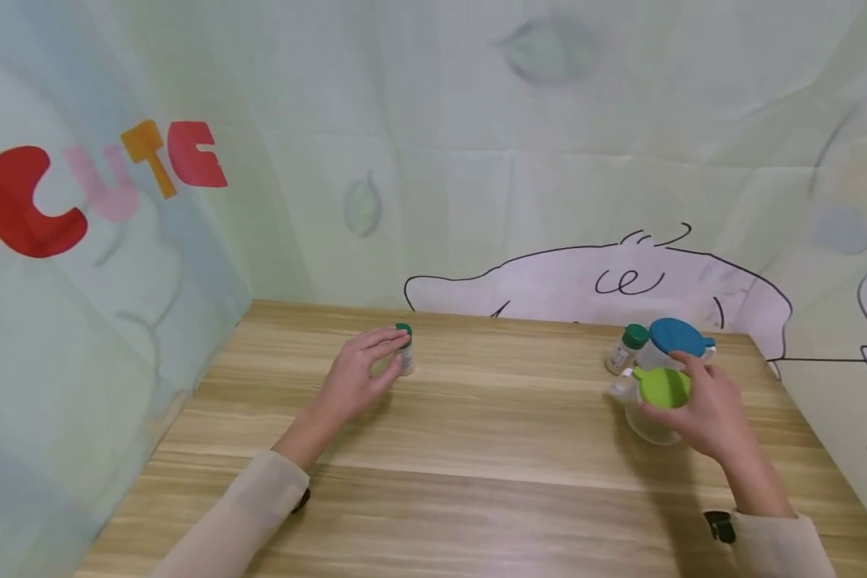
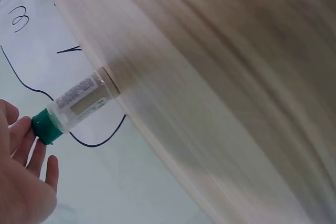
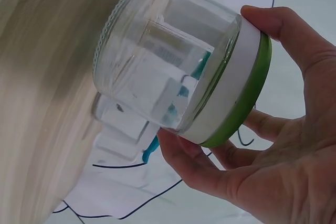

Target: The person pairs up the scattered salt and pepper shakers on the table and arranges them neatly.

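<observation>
My left hand (image 1: 361, 371) reaches to a small clear bottle (image 2: 84, 100) with a green cap (image 2: 46, 126), standing upright on the table. Its fingers are nearly straight, with the fingertips at the cap; part of the thumb is hidden in the left wrist view. On the right side, my right hand (image 1: 711, 411) grips a round glass jar (image 3: 157, 51) by its white rim and green lid (image 3: 244, 103), thumb on one side and fingers on the other. The jar looks see-through, with other containers showing behind it.
Close behind the jar stand a clear container with a blue lid (image 1: 675, 335) and another small bottle with a green cap (image 1: 634, 335). The wooden table (image 1: 506, 417) meets a printed cloth backdrop (image 1: 318, 144) at its back and sides.
</observation>
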Demonstrator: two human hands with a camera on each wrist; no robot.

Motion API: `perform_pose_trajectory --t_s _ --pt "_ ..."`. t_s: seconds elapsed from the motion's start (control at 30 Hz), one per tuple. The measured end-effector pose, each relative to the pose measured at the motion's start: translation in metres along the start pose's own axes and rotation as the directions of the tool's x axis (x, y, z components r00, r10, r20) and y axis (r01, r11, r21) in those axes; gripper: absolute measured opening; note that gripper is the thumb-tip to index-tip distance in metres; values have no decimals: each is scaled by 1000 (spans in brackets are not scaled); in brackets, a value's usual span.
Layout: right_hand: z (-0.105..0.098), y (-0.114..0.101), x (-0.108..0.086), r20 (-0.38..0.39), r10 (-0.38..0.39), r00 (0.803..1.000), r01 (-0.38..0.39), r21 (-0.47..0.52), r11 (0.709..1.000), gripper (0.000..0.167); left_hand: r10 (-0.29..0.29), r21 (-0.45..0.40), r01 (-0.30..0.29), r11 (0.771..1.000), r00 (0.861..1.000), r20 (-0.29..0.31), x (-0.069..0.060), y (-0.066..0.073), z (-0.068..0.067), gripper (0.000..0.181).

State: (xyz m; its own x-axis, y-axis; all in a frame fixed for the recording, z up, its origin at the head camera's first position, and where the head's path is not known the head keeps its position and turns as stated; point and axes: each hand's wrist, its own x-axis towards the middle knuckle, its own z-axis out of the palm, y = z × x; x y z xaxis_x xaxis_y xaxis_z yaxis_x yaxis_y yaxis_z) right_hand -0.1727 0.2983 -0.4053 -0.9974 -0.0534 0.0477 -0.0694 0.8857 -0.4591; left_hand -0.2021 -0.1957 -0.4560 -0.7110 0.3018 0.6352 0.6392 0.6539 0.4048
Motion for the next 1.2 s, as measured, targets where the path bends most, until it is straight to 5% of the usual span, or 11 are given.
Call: perform_pose_trajectory --t_s 0.43,1.2 --pt "8 -26 3 8 -56 998 56 -5 998 101 -126 43 125 991 992 31 0 10 1 24" --pt "46 -92 21 45 -160 986 157 57 986 92 -132 27 132 991 991 16 7 10 -3 22"
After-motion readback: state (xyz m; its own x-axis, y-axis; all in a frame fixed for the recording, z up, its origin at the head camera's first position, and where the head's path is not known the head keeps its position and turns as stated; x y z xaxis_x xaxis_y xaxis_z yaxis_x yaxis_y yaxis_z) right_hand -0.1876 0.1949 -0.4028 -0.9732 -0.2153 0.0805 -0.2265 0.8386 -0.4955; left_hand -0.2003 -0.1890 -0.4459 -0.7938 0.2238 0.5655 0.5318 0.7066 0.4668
